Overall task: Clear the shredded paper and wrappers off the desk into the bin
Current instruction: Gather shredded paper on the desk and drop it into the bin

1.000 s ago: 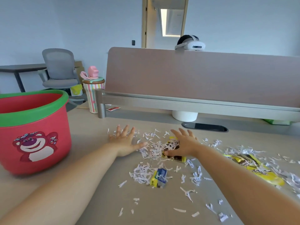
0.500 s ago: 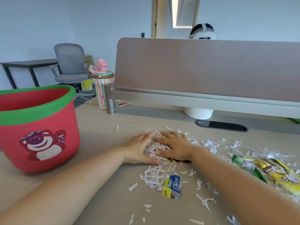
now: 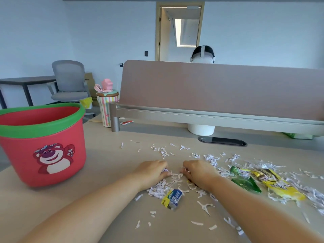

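White shredded paper (image 3: pixel 163 187) lies scattered over the beige desk (image 3: pixel 108 165). My left hand (image 3: pixel 152 173) and my right hand (image 3: pixel 199 174) face each other with fingers curled down into a small heap of shreds between them. A blue and yellow wrapper (image 3: pixel 172 199) lies just in front of the hands. A green wrapper (image 3: pixel 244 181) and a yellow wrapper (image 3: pixel 278 185) lie to the right among more shreds. The red bin (image 3: pixel 43 148) with a green rim and a bear picture stands on the desk at the left.
A brown divider panel (image 3: pixel 219 90) runs along the desk's far edge, with a striped cup (image 3: pixel 107 106) at its left end. A white pot (image 3: pixel 201 128) and a black cable slot (image 3: pixel 222 141) sit behind the shreds. A grey chair (image 3: pixel 70 83) stands beyond the bin. A person's head shows above the panel.
My hands went from spread flat and apart to close together, fingers curled around a heap of shreds pulled toward me. The view tilted up and shifted.
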The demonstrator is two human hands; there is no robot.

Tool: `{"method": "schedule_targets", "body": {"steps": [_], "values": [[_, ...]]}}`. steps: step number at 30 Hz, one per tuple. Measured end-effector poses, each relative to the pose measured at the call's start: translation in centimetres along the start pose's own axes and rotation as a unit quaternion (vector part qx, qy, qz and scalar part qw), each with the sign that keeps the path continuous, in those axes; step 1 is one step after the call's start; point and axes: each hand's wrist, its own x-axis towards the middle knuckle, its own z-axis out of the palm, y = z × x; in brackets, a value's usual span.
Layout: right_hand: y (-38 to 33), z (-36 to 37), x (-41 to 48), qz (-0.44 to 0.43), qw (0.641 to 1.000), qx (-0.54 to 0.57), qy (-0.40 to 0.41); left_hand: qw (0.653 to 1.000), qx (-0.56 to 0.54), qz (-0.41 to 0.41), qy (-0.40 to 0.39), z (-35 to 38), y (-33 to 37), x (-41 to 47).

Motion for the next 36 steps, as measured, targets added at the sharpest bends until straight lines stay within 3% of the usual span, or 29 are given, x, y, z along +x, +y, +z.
{"method": "schedule_targets", "body": {"steps": [2, 5, 11, 17, 21, 24, 30, 36], "values": [[0.3, -1.0, -0.3, 0.039, 0.999, 0.028, -0.005, 1.000, 0.005, -0.008, -0.008, -0.4, 0.2, -0.2], [0.4, -3.3, -0.2, 0.081, 0.988, 0.113, 0.063, 0.998, -0.042, -0.035, 0.011, -1.7, 0.2, -1.0], [-5.7, -8.0, 2.2, -0.001, 0.951, 0.249, 0.185, 0.980, -0.088, -0.079, 0.160, -8.6, -0.4, -5.0], [-13.5, -11.3, 5.6, -0.053, 0.901, 0.364, 0.229, 0.958, 0.010, -0.101, 0.269, -16.4, -3.6, -10.5], [-17.7, -13.3, 7.2, -0.109, 0.881, 0.389, 0.246, 0.936, 0.014, -0.148, 0.319, -20.8, -8.6, -12.9], [-19.9, -14.1, 8.4, -0.125, 0.872, 0.396, 0.259, 0.930, -0.008, -0.212, 0.301, -21.9, -12.6, -13.1], [-22.4, -13.9, 9.8, -0.136, 0.866, 0.403, 0.263, 0.962, -0.044, -0.237, 0.128, -22.2, -15.6, -13.0], [-24.3, -14.0, 10.7, -0.149, 0.859, 0.412, 0.265, 0.971, -0.065, -0.195, 0.122, -22.7, -16.5, -14.4]]}}
